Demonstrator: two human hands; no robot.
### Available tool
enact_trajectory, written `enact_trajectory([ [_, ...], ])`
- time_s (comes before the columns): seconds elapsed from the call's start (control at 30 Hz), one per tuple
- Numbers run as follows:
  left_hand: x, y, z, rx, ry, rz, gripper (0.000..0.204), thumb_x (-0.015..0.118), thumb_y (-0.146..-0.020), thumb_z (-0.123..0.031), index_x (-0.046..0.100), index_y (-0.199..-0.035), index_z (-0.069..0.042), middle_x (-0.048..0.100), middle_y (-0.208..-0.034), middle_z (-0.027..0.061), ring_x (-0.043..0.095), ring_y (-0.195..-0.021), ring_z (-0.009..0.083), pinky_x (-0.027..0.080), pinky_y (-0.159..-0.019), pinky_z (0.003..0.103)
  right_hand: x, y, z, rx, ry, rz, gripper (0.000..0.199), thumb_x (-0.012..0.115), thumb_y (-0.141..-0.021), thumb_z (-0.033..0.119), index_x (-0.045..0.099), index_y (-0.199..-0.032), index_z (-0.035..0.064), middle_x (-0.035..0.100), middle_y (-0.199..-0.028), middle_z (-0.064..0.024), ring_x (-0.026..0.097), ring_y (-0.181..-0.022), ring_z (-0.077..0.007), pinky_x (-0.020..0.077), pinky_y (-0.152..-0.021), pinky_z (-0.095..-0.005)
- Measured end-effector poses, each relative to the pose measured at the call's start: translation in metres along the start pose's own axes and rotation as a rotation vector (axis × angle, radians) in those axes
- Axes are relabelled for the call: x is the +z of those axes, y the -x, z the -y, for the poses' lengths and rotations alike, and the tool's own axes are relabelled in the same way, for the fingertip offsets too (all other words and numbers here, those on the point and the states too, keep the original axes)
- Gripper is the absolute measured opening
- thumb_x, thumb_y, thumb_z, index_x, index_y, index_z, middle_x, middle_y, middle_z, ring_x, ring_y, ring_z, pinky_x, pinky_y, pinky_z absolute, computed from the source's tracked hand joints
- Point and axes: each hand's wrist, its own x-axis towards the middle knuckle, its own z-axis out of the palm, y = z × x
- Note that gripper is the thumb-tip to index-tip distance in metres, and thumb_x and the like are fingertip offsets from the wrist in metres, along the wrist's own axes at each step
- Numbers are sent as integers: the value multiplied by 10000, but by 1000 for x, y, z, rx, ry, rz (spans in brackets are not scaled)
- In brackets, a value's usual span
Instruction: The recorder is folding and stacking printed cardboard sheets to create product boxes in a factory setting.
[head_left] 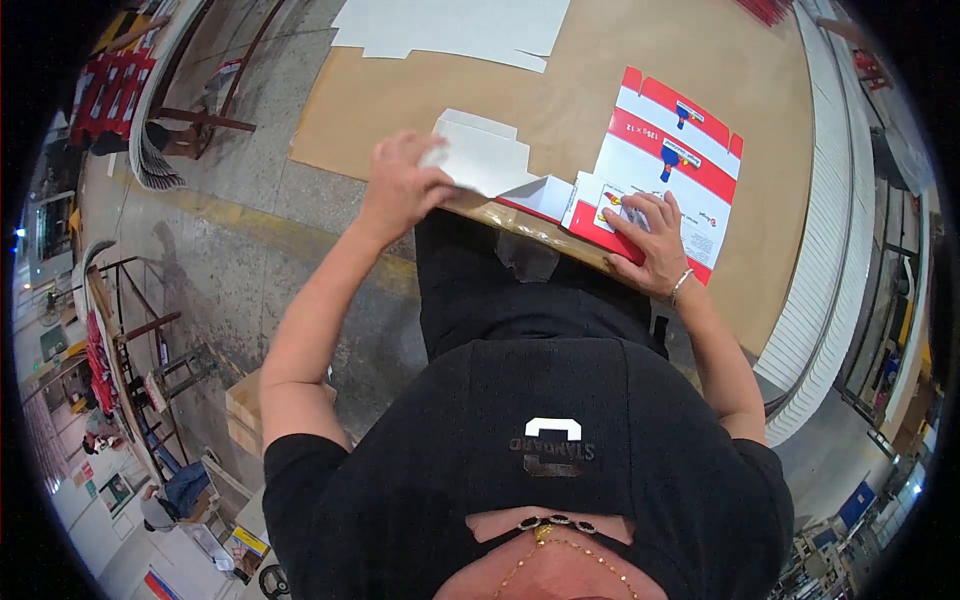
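A thin cardboard carton (690,150) lies near the front edge of the table (400,100), its smooth face printed in red and white bands, with small notches cut along its far edge. To its left, a plain white panel (485,155) with a stepped outline rises in a fold, showing a narrow red strip beneath. The left hand (408,185) is at the panel's left edge, fingers bent; motion blur makes it impossible to tell whether they pinch it. The right hand (655,240) rests palm down on the carton, fingers spread apart, covering part of the print. Whether panel and carton are one piece cannot be told. Farther back, a matte white sheet (450,25) with a notched edge is cut off by the frame, as are some red pieces (768,8) at the upper right.
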Motion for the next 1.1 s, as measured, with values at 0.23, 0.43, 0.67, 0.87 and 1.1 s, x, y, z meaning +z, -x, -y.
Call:
enact_trajectory([
  [0.23,70,-30,-57,-891,1373,-815,596,722,-877,-93,435,-1383,34,495,-1349,124,518,-1201,203,466,-965,333,7,-2,-1,-43,-50,15,574,718,-795,305,580,-1349,248,465,-1374,-109,384,-1337,-327,139,-1164,-616],
  [0.43,82,-40,-69,-613,685,-367,494,572,-875,-19,495,-1361,-64,510,-1358,178,512,-1209,306,410,-1006,398,12,3,-1,-126,-68,-54,575,639,-861,140,522,-1394,320,438,-1402,-139,389,-1329,-366,203,-1141,-627],
  [0.67,60,-52,-74,102,34,123,610,528,-933,-474,360,-1503,-339,210,-1585,195,193,-1433,466,117,-1083,735,19,1,6,-144,83,-17,633,681,-823,155,510,-1384,396,447,-1412,-103,392,-1336,-337,203,-1146,-603],
  [0.87,69,-51,-82,31,-138,145,579,515,-942,-502,387,-1484,-346,232,-1578,179,181,-1443,445,100,-1052,777,12,-1,10,-123,20,21,555,706,-837,273,542,-1357,379,438,-1428,-69,351,-1365,-331,176,-1159,-594],
  [1.1,72,-59,-96,-82,-191,167,539,509,-951,-453,399,-1472,-373,231,-1579,171,178,-1444,442,90,-1049,782,21,-3,13,-73,98,-25,498,654,-882,350,535,-1365,355,406,-1464,-100,300,-1398,-357,136,-1163,-602],
])
